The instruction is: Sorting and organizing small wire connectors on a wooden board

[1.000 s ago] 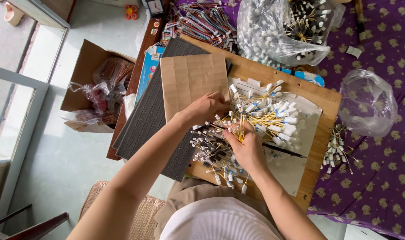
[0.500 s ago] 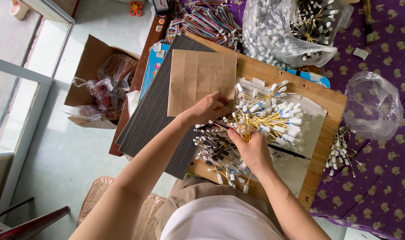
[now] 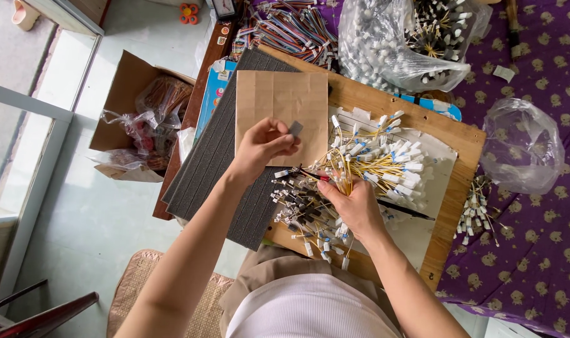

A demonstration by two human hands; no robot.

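Over the board [image 3: 451, 206], my left hand [image 3: 263, 147] has lifted, fingers pinching a grey tab [image 3: 295, 128]; right hand [image 3: 354, 203] still clamps the wires [image 3: 372, 156].

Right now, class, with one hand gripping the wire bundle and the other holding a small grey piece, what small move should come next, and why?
Probably bring the left hand back down to the bundle of yellow wires. It pinches a small grey piece, which looks like tape, above the brown card, while the right hand grips the gathered bundle on the wooden board, ready for wrapping.
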